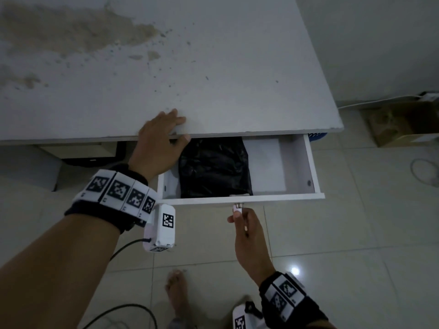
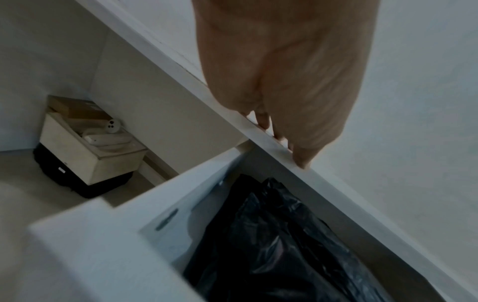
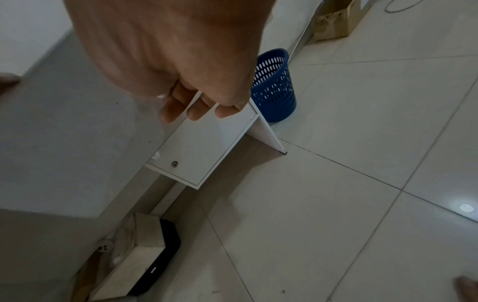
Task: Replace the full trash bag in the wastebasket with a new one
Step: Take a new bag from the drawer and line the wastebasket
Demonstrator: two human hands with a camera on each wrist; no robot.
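Observation:
A folded black trash bag [image 1: 213, 167] [image 2: 271, 245] lies in the open white drawer [image 1: 285, 199] under the desk [image 1: 213, 67]. My left hand [image 1: 181, 129] [image 2: 284, 92] rests on the desk's front edge above the drawer's left end, fingers flat on top, thumb at the edge. My right hand [image 1: 237, 213] [image 3: 181, 81] pinches the small drawer knob [image 1: 238, 206] at the middle of the drawer front. The blue perforated wastebasket [image 3: 275, 90] stands on the floor beside the desk's right leg, with no bag visible in it; only a sliver of the wastebasket [image 1: 317, 137] shows in the head view.
A beige box on a black case [image 2: 85, 147] [image 3: 145, 261] sits under the desk at the left. A cardboard box [image 1: 401, 124] and cables lie on the tiled floor to the right. A locked cabinet door [image 3: 201, 149] is below the drawer. My bare foot [image 1: 177, 290] stands near.

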